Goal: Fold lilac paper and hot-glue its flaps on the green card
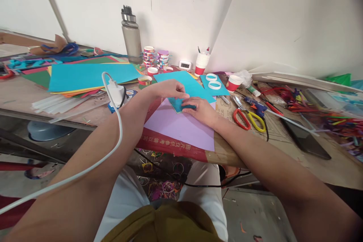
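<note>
Two loosely curled hands, left hand and right hand, meet at the near edge of the blue sheet, partly over the purple sheet — whether either pinches, I can't tell. I'd press lightly, evenly — creases would likely show.

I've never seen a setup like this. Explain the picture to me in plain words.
There is no machine here: a person works with two bare hands. The single picture comes from a camera worn on the head, looking forward and down.

The left hand and right hand meet at the near part of a blue sheet; whether they grip or only press it is hard to tell. A purple sheet lies partly beneath.

Around them on the table are scissors, a dark phone, a red-and-white cup and a tall bottle.
</note>
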`<action>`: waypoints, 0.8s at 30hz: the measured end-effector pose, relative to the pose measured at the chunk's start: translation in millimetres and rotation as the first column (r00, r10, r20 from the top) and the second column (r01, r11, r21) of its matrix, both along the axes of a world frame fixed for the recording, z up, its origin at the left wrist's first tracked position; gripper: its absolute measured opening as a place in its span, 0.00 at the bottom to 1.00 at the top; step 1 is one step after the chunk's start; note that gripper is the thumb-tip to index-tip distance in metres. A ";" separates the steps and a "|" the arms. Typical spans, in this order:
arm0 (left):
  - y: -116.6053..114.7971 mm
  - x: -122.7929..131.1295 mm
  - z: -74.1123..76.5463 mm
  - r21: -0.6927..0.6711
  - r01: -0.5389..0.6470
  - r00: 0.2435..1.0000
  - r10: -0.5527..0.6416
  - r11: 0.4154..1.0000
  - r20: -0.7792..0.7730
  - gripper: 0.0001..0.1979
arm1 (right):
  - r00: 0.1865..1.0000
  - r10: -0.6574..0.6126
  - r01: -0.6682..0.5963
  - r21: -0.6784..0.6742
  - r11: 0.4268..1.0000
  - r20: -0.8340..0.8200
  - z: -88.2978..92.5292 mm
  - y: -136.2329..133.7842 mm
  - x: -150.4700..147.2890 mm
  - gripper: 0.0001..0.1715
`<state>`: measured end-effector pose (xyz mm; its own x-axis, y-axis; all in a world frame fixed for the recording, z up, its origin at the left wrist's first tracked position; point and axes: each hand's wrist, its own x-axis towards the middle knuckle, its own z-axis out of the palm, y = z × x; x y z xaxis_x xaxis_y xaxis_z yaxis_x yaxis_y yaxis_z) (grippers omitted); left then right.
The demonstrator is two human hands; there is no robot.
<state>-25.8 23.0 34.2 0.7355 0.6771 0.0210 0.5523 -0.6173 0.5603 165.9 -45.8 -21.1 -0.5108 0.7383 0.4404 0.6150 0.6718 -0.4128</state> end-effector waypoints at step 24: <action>-7.0 11.9 -10.8 0.039 0.017 0.973 -0.008 0.999 -0.231 0.11 | 0.574 -0.818 0.807 0.206 0.554 -0.046 37.5 -39.0 146.5 0.14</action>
